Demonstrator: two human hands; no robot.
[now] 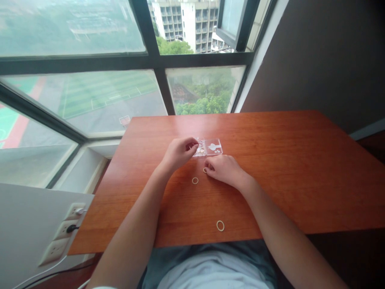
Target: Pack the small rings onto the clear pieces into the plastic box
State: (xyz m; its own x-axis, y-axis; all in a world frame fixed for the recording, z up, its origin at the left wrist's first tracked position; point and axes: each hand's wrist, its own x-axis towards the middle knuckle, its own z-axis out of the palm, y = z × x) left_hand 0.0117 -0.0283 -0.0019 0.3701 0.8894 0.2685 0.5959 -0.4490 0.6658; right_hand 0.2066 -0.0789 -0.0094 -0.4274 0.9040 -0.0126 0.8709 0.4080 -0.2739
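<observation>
A small clear plastic box (214, 147) lies with its lid folded out flat on the wooden table. Several rings rest in its left half, partly covered by my left hand (180, 151), whose thumb and fingertips are closed at that half; what they pinch, if anything, is hidden. Just in front of the box, my right hand (224, 168) pinches a small pale ring (205, 170) between thumb and finger, close to the tabletop. A second pale ring (195, 177) lies flat to the left of it. Near the front edge lies a larger pale ring (220, 220).
The reddish-brown table (300, 172) reaches from the window to the right. Dark window frames (161, 60) stand behind it. Wall sockets (63, 230) with plugged cables sit at the lower left. My lap is against the table's front edge.
</observation>
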